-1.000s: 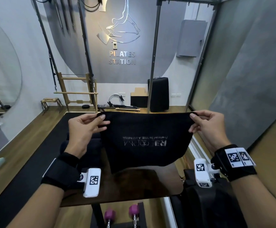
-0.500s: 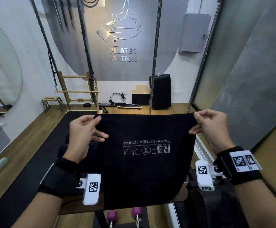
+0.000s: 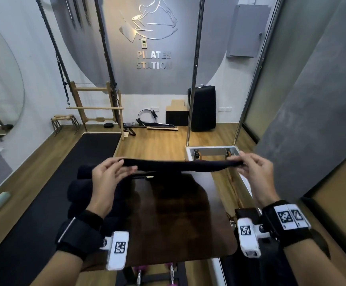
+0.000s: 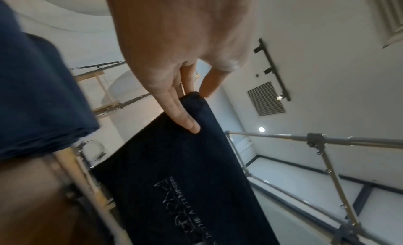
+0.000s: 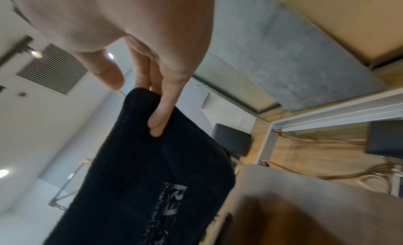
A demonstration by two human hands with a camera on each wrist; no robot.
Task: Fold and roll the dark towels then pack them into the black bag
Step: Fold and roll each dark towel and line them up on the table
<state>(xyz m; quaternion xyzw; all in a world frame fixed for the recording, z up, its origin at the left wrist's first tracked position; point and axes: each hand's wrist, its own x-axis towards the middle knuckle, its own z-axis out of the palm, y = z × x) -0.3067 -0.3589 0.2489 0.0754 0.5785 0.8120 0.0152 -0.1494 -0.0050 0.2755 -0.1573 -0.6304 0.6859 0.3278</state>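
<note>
Both our hands raised ahead of us, level and well apart

Our left hand (image 3: pixel 108 172) and right hand (image 3: pixel 252 172) each pinch an end of the dark towel (image 3: pixel 180 165), fingers (image 4: pixel 185 122) beneath, thumbs above, forearms reaching forward

head looks down; wrists close, upward, sharing towel (image 3: pixel 180 165).

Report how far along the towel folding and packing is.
Done: dark rolled towels lie at the left of the brown wooden table. In hand: the left hand and right hand each pinch a corner of a dark printed towel, unfolded. Left: folding, rolling, packing; no bag clearly visible.
</note>
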